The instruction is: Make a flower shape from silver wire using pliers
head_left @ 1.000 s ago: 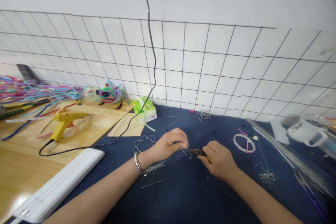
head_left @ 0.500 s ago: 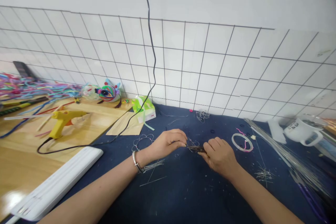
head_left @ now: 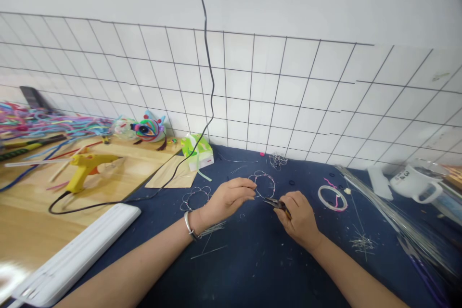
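Gripping pliers [head_left: 275, 203], the right hand [head_left: 299, 215] is by a seemingly part-looped wire ring [head_left: 274, 189], the left hand [head_left: 229, 198] half-curled, its hold unclear, a second ring [head_left: 208, 196] apparently done

This looks like a craft workshop: a glue gun [head_left: 82, 172] and coloured strands [head_left: 77, 126] lie on a wooden top [head_left: 133, 161], wire [head_left: 390, 211], scissors [head_left: 422, 269] and clippings [head_left: 364, 242] on a dark cloth [head_left: 252, 260], with pliers [head_left: 276, 203] held above it

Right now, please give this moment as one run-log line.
left hand: by wire ring, grip unclear; right hand: holds pliers; pliers: tips near wire ring; second ring: near left hand; glue gun: lying unheld
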`<state>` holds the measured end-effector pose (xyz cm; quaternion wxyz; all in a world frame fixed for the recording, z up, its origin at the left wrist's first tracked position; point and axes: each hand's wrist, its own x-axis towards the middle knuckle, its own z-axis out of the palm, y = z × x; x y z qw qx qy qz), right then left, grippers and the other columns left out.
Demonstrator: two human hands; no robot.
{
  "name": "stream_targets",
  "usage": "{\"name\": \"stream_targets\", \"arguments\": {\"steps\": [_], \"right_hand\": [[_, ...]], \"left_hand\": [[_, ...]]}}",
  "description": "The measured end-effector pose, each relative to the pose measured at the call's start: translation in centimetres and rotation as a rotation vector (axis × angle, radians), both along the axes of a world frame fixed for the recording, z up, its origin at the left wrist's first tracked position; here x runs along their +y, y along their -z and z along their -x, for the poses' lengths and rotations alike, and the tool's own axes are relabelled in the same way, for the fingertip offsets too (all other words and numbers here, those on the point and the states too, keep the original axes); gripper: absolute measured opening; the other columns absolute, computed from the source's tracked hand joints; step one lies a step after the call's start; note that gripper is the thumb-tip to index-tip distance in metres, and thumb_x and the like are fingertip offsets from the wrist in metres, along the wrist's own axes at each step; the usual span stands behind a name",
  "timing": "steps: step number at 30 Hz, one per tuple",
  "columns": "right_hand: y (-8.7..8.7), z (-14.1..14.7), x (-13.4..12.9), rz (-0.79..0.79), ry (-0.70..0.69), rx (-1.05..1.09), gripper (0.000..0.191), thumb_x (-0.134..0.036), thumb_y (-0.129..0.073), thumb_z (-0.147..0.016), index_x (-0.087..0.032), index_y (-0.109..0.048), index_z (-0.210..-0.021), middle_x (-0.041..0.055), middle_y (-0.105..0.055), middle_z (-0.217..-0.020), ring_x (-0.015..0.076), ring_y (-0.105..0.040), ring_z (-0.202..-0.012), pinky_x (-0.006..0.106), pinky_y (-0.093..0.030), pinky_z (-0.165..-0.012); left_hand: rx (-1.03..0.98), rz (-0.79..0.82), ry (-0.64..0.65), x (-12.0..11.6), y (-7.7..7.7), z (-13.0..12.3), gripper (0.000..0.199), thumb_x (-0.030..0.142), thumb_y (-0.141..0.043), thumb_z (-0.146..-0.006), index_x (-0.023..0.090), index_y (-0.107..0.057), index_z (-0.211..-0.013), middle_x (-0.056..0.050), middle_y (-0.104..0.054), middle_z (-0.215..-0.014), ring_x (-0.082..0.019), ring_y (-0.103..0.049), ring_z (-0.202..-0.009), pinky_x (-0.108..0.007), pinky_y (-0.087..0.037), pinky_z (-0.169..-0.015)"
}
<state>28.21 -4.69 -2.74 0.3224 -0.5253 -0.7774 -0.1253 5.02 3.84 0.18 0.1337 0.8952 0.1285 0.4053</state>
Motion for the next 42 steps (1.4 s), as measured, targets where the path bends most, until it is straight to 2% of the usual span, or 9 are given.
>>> {"name": "stream_targets", "arguments": {"steps": [5,12,25,42], "right_hand": [[0.19,-0.16,0.22,0.008,0.033,-0.043,0.021,-0.035,-0.045,-0.084,-0.016,-0.054,-0.087,0.0083,-0.051,-0.083,0.0205,-0.046,-0.08,0.035,-0.036,-0.073],[0.0,-0.17,0.37,-0.024,0.041,-0.11,0.024,-0.038,-0.044,-0.085,-0.017,-0.056,-0.085,0.0071,-0.05,-0.078,0.0194,-0.045,-0.076,0.033,-0.035,-0.071],[0.42,-0.13,0.4,0.034,0.03,-0.158,0.022,-0.036,-0.046,-0.085,-0.017,-0.055,-0.081,0.0064,-0.049,-0.075,0.019,-0.043,-0.074,0.032,-0.035,-0.07],[-0.08,-0.12,0.22,0.115,-0.031,-0.159,0.026,-0.037,-0.044,-0.086,-0.016,-0.054,-0.075,0.0047,-0.049,-0.072,0.0165,-0.043,-0.072,0.028,-0.034,-0.067]], "left_hand": [[0.067,-0.06,0.007,-0.13,0.02,0.05,0.022,0.009,-0.045,-0.082,0.017,-0.059,-0.098,-0.009,-0.059,-0.107,-0.016,-0.053,-0.1,-0.034,-0.047,-0.083],[0.121,-0.086,-0.014,-0.17,0.19,0.04,0.023,0.01,-0.043,-0.083,0.018,-0.059,-0.098,-0.009,-0.059,-0.107,-0.017,-0.053,-0.1,-0.036,-0.047,-0.084],[0.133,-0.058,0.012,-0.24,0.26,0.01,0.023,0.008,-0.044,-0.082,0.017,-0.059,-0.098,-0.008,-0.059,-0.107,-0.017,-0.053,-0.101,-0.034,-0.046,-0.086],[0.109,-0.048,0.036,-0.27,-0.05,-0.03,0.019,0.011,-0.043,-0.084,0.015,-0.059,-0.093,-0.009,-0.06,-0.102,-0.016,-0.054,-0.1,-0.034,-0.047,-0.085]]}}
